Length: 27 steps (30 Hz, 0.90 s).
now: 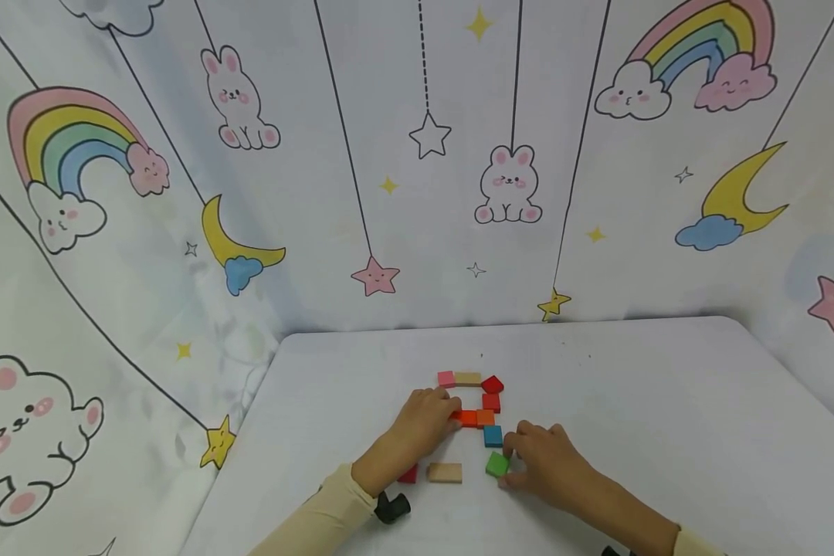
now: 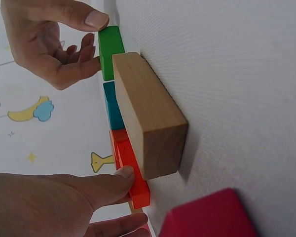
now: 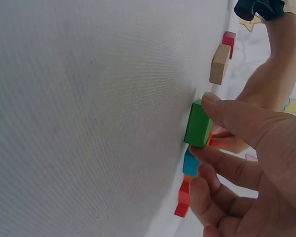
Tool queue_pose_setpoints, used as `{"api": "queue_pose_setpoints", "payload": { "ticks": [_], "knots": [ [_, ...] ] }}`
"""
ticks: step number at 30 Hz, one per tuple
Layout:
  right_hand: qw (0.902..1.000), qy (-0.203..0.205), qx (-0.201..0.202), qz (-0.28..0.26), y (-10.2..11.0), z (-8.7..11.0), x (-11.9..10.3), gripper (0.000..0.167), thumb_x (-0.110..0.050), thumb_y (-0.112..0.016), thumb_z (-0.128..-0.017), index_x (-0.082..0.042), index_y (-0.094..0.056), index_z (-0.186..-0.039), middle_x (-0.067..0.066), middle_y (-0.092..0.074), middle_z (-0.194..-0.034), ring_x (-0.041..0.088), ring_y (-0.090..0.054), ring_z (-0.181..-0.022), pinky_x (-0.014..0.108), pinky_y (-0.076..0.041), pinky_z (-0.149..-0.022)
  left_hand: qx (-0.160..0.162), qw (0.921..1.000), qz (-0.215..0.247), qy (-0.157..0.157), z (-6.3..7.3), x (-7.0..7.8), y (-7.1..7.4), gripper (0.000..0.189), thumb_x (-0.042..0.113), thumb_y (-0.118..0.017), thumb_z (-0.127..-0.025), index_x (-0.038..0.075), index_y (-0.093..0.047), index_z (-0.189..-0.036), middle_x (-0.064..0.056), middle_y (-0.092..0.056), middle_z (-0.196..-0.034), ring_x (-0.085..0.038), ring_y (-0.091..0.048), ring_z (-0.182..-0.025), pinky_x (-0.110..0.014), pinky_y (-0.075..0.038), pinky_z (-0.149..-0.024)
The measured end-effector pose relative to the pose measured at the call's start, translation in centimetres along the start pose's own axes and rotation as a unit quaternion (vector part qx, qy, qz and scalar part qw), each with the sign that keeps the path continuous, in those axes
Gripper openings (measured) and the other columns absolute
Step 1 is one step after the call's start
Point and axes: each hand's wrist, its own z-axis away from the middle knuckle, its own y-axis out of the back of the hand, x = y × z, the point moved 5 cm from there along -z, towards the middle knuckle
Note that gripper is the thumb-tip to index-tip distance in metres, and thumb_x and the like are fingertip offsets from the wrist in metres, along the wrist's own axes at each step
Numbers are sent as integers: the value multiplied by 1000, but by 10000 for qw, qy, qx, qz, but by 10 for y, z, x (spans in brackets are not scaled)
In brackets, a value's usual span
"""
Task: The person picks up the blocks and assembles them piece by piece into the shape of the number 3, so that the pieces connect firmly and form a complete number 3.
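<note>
My right hand (image 1: 549, 463) pinches a green block (image 1: 496, 464) between thumb and index finger on the white table. Just beyond it lies a blue block (image 1: 493, 436), followed by an orange block (image 1: 485, 418). My left hand (image 1: 420, 423) holds a red-orange block (image 2: 133, 168) beside the orange one, its thumb on the near face. Farther back, a red block (image 1: 491, 403), a red pentagonal block (image 1: 492, 384), a natural wood block (image 1: 468, 379) and a pink block (image 1: 446, 379) form a bend. Fingers partly hide the red-orange block in the head view.
Nearer me lie another natural wood block (image 1: 445, 472) and a crimson block (image 1: 408, 474), the latter partly behind my left forearm. A wall sheet (image 1: 431, 232) printed with rabbits, stars and rainbows stands behind the white table (image 1: 667, 401).
</note>
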Motion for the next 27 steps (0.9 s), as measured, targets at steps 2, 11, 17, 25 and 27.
{"api": "queue_pose_setpoints", "payload": {
  "ticks": [2,11,17,25,27],
  "knots": [
    [10000,-16,80,47,1,0,0,35,-38,-98,-71,-22,-74,-91,-6,-58,-82,12,-57,-81,46,-47,-80,-12,10000,5,7,0,0,0,28,33,-80,-95,20,-76,-120,-2,-71,-111,-17,-66,-104,-37,-54,-101],
    [9995,0,264,144,4,0,-1,37,-38,-98,-70,-21,-72,-89,-4,-61,-83,13,-59,-82,46,-50,-80,-46,10000,45,21,0,1,2,29,32,-81,-95,20,-76,-121,-1,-72,-111,-16,-66,-104,-36,-54,-101],
    [9995,-2,322,59,4,0,0,37,-37,-99,-69,-20,-72,-89,-4,-62,-84,13,-60,-83,45,-50,-79,-35,10000,18,15,0,1,4,29,32,-81,-94,20,-76,-120,-1,-71,-110,-16,-66,-103,-36,-54,-101],
    [9993,-46,371,50,2,-1,3,38,-40,-98,-70,-21,-73,-90,-5,-62,-84,12,-59,-82,46,-51,-79,-39,10000,-6,15,1,2,5,29,32,-81,-95,19,-76,-120,-1,-72,-111,-16,-66,-104,-36,-54,-101],
    [9994,-51,350,41,3,-1,4,39,-40,-98,-69,-21,-73,-91,-4,-63,-85,12,-59,-82,47,-52,-79,-41,10000,-11,8,1,2,5,29,32,-81,-95,19,-76,-120,-1,-72,-110,-16,-66,-104,-36,-54,-101]
  ]
}}
